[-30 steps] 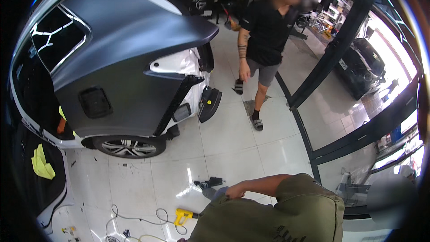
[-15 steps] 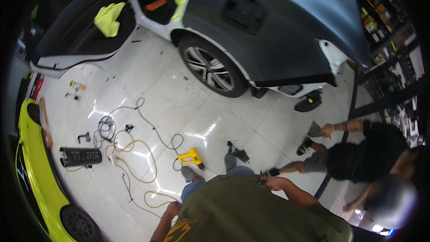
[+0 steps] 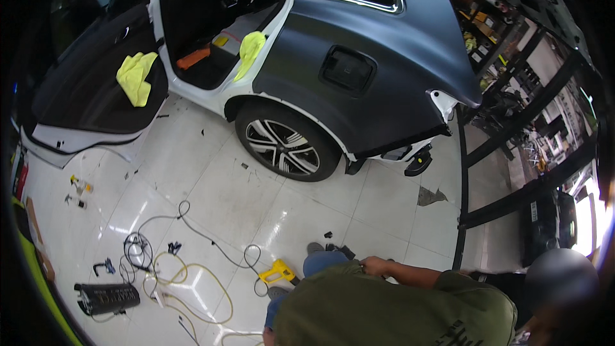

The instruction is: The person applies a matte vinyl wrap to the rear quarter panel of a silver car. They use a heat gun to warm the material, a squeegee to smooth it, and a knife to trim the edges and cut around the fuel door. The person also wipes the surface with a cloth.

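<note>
My right hand [image 3: 371,265] is at the front hem of my olive shirt [image 3: 391,298], beside my hip. Its fingers are curled, and what they grip is hidden. Of my left hand [image 3: 268,337] only a sliver shows at the lower edge, fingers out of sight. A yellow heat gun [image 3: 277,272] lies on the floor by my left shoe. Ahead stands a car with a dark matte blue rear panel [image 3: 359,96], an open fuel flap recess [image 3: 348,68] and a rear wheel [image 3: 285,147]. Neither hand touches the car.
An open car door [image 3: 96,99] carries a yellow cloth [image 3: 136,79]; another yellow cloth [image 3: 250,51] hangs at the door opening. Cables and a yellow hose [image 3: 227,304] loop over the floor near a black cylinder [image 3: 107,298]. A co-worker's dark sleeve [image 3: 496,280] shows at right. Spray bottles [image 3: 81,184] stand left.
My view has tilted up, so the car fills more of it. My left hand has almost dropped out of view. The co-worker's arms and legs are now mostly hidden behind me.
</note>
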`<action>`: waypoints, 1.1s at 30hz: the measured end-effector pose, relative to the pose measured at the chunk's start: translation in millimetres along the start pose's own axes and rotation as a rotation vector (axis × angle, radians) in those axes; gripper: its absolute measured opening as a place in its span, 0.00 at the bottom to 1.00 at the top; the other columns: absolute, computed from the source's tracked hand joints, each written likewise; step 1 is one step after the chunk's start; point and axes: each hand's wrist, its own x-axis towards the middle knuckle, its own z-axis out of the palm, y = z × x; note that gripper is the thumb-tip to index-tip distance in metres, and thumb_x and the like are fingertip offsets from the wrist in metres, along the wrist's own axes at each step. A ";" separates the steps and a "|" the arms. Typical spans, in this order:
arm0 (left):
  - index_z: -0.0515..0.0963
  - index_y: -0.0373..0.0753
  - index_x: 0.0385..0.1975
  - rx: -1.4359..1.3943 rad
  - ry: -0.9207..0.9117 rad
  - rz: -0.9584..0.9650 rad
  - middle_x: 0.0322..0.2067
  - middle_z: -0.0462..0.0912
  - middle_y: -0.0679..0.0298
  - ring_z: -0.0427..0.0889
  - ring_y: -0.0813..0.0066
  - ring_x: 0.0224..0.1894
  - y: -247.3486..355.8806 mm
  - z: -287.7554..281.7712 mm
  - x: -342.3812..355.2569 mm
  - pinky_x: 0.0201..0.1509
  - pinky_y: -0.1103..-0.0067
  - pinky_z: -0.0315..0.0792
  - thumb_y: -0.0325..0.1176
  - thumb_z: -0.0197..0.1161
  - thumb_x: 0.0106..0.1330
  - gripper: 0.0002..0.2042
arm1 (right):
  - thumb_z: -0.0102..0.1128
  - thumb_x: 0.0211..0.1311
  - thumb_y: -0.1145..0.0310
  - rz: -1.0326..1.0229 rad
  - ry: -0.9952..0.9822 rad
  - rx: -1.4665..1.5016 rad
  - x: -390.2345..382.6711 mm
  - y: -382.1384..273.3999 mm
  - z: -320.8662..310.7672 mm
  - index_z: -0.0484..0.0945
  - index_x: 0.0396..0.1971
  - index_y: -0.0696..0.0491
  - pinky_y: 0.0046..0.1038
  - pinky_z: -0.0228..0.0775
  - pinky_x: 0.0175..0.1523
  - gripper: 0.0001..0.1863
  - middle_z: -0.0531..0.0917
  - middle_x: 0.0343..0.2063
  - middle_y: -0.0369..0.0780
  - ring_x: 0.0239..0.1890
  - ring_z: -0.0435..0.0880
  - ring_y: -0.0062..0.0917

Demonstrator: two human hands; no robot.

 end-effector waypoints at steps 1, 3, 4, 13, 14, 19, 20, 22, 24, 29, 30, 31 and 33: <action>0.78 0.44 0.54 0.005 -0.006 0.028 0.44 0.83 0.47 0.83 0.49 0.43 27.3 -12.5 13.3 0.50 0.66 0.75 0.44 0.61 0.61 0.22 | 0.55 0.55 0.65 -0.052 0.043 -0.030 10.0 -0.9 0.6 0.76 0.54 0.55 0.42 0.72 0.52 0.24 0.82 0.44 0.53 0.47 0.81 0.45; 0.77 0.44 0.54 0.032 -0.031 0.082 0.44 0.83 0.47 0.83 0.49 0.43 70.9 -31.0 37.7 0.50 0.66 0.75 0.44 0.60 0.61 0.22 | 0.58 0.52 0.65 -0.152 0.111 -0.087 25.1 0.3 1.8 0.77 0.50 0.55 0.43 0.77 0.45 0.23 0.83 0.39 0.52 0.41 0.85 0.44; 0.77 0.44 0.54 0.047 -0.045 0.097 0.44 0.83 0.47 0.83 0.49 0.43 85.3 -40.5 44.4 0.50 0.66 0.75 0.44 0.60 0.62 0.22 | 0.58 0.52 0.65 -0.138 0.050 -0.055 31.9 -4.2 -3.1 0.77 0.50 0.55 0.43 0.77 0.43 0.23 0.83 0.38 0.52 0.40 0.85 0.45; 0.76 0.45 0.55 0.134 0.034 0.068 0.44 0.82 0.47 0.83 0.49 0.44 219.8 -124.6 114.5 0.52 0.65 0.74 0.44 0.57 0.64 0.21 | 0.60 0.50 0.63 -0.221 -0.113 0.038 114.0 -32.7 -122.7 0.78 0.42 0.57 0.43 0.76 0.40 0.20 0.83 0.38 0.54 0.38 0.84 0.46; 0.76 0.45 0.55 0.137 0.048 0.046 0.45 0.82 0.47 0.83 0.49 0.44 228.7 -129.1 113.4 0.52 0.65 0.74 0.44 0.57 0.64 0.21 | 0.60 0.50 0.63 -0.256 -0.089 0.064 123.2 -25.6 -128.1 0.78 0.42 0.58 0.43 0.76 0.42 0.20 0.82 0.38 0.54 0.40 0.84 0.46; 0.76 0.45 0.56 0.145 0.123 -0.006 0.45 0.82 0.46 0.82 0.49 0.45 269.3 -163.3 114.7 0.52 0.65 0.74 0.43 0.56 0.65 0.21 | 0.62 0.50 0.59 -0.252 -0.062 0.139 144.8 -35.2 -162.9 0.77 0.44 0.59 0.43 0.73 0.48 0.24 0.82 0.40 0.55 0.45 0.82 0.47; 0.76 0.45 0.56 0.157 0.123 -0.009 0.45 0.82 0.46 0.82 0.49 0.45 272.0 -169.0 113.2 0.53 0.65 0.74 0.43 0.56 0.65 0.21 | 0.63 0.51 0.58 -0.217 0.004 0.225 147.5 -36.6 -158.4 0.77 0.45 0.59 0.42 0.73 0.48 0.25 0.82 0.40 0.54 0.45 0.82 0.47; 0.76 0.45 0.56 0.171 0.117 -0.007 0.45 0.82 0.46 0.82 0.49 0.45 284.2 -181.6 116.5 0.53 0.65 0.74 0.43 0.55 0.66 0.21 | 0.64 0.51 0.55 -0.219 0.142 0.297 163.1 -25.6 -137.1 0.76 0.47 0.59 0.41 0.73 0.49 0.27 0.82 0.40 0.54 0.45 0.82 0.46; 0.75 0.45 0.57 0.176 0.075 0.005 0.45 0.82 0.46 0.82 0.49 0.45 295.1 -194.7 126.7 0.53 0.65 0.74 0.43 0.55 0.66 0.20 | 0.66 0.51 0.53 -0.268 0.279 0.271 196.6 22.8 -87.3 0.74 0.49 0.58 0.40 0.73 0.49 0.29 0.83 0.40 0.53 0.46 0.82 0.46; 0.75 0.45 0.57 0.356 -0.035 0.047 0.45 0.82 0.46 0.82 0.49 0.46 310.8 -259.5 149.0 0.54 0.65 0.73 0.43 0.53 0.67 0.20 | 0.69 0.49 0.49 -0.079 0.100 0.486 157.7 -60.9 -149.5 0.73 0.51 0.57 0.38 0.73 0.48 0.34 0.84 0.39 0.48 0.43 0.83 0.42; 0.75 0.45 0.57 0.411 -0.083 0.064 0.45 0.82 0.46 0.82 0.49 0.46 313.7 -277.5 155.8 0.54 0.65 0.73 0.43 0.53 0.68 0.20 | 0.70 0.48 0.49 -0.093 0.096 0.462 165.5 -66.6 -138.5 0.74 0.52 0.58 0.37 0.74 0.47 0.36 0.85 0.39 0.46 0.42 0.84 0.40; 0.75 0.45 0.58 0.481 -0.133 0.084 0.45 0.82 0.46 0.82 0.49 0.46 315.7 -296.5 157.4 0.54 0.64 0.73 0.43 0.53 0.68 0.20 | 0.69 0.50 0.53 -0.090 0.098 0.456 170.0 -78.1 -139.7 0.74 0.52 0.57 0.37 0.74 0.47 0.32 0.85 0.36 0.47 0.41 0.84 0.39; 0.75 0.45 0.58 0.607 -0.240 0.125 0.45 0.82 0.46 0.82 0.49 0.46 331.0 -339.1 165.5 0.54 0.64 0.73 0.43 0.52 0.68 0.20 | 0.62 0.54 0.58 0.040 0.016 0.374 185.7 -103.9 -144.8 0.75 0.50 0.57 0.38 0.74 0.47 0.26 0.85 0.37 0.48 0.42 0.84 0.42</action>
